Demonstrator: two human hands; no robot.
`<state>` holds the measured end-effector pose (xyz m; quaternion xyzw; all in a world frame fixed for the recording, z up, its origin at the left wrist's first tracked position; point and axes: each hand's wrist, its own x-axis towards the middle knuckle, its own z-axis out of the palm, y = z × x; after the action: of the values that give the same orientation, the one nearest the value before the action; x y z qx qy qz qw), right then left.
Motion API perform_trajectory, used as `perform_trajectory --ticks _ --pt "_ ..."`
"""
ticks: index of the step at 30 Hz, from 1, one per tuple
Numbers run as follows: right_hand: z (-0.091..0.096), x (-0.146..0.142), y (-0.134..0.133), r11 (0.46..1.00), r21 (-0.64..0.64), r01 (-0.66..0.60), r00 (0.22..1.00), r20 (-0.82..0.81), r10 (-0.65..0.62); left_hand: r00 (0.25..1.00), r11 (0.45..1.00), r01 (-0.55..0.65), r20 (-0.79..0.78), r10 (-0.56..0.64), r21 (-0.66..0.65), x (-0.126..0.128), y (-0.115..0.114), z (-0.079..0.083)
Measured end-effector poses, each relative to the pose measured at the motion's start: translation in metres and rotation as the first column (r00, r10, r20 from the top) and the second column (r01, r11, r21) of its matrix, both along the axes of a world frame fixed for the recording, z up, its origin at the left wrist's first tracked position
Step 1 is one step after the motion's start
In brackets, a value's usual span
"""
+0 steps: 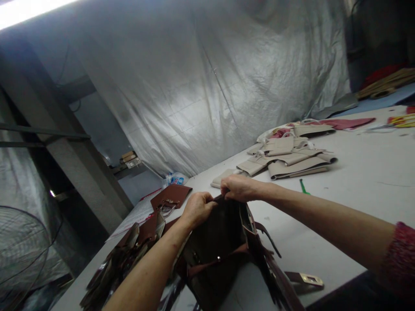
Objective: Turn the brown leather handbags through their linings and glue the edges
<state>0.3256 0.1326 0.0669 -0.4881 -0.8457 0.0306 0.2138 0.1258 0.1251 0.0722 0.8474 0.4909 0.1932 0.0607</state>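
A dark brown handbag (220, 233) with reddish-brown straps stands in front of me on the white table. My left hand (199, 209) pinches its top edge on the left. Close beside it, my right hand (240, 188) grips the same edge a little further right. Both sets of fingers are closed on the bag. A strap with a gold metal plate (311, 280) sticks out at the bag's lower right. The bag's lower end runs out of the picture.
Beige leather pieces (288, 157) lie piled beyond my right hand. A green tool (304, 186) rests near my right forearm. Brown bag parts (132, 250) are heaped on the left, with a brown panel (170, 196) behind. Yellow-handled scissors (400, 122) lie far right. A silvery sheet (201, 86) hangs behind the table.
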Motion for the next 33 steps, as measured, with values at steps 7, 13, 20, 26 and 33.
perform_trajectory --ticks 7,13,20,26,33 --pt "-0.003 0.001 0.004 0.998 0.05 0.036 0.999 -0.013 -0.035 0.996 0.996 0.029 0.084 -0.022 -0.087 -0.001 -0.001 -0.002" --pt "0.001 -0.006 0.001 0.998 0.043 0.046 0.999 -0.024 -0.045 0.983 0.983 0.039 0.186 -0.005 -0.181 0.001 0.006 -0.005" --pt "0.008 -0.012 -0.008 0.999 0.011 0.039 0.981 -0.191 -0.036 0.985 0.99 -0.131 0.12 0.125 0.043 -0.002 -0.002 0.007" --pt "-0.002 0.009 -0.048 0.998 -0.045 -0.036 0.803 -0.597 0.002 0.817 0.924 -0.354 0.434 0.38 -0.144 -0.045 -0.04 0.003" --pt "-0.042 0.002 -0.08 0.986 -0.06 -0.156 0.811 -0.577 0.093 0.84 0.877 -0.454 0.252 0.48 -0.159 -0.066 -0.053 -0.017"
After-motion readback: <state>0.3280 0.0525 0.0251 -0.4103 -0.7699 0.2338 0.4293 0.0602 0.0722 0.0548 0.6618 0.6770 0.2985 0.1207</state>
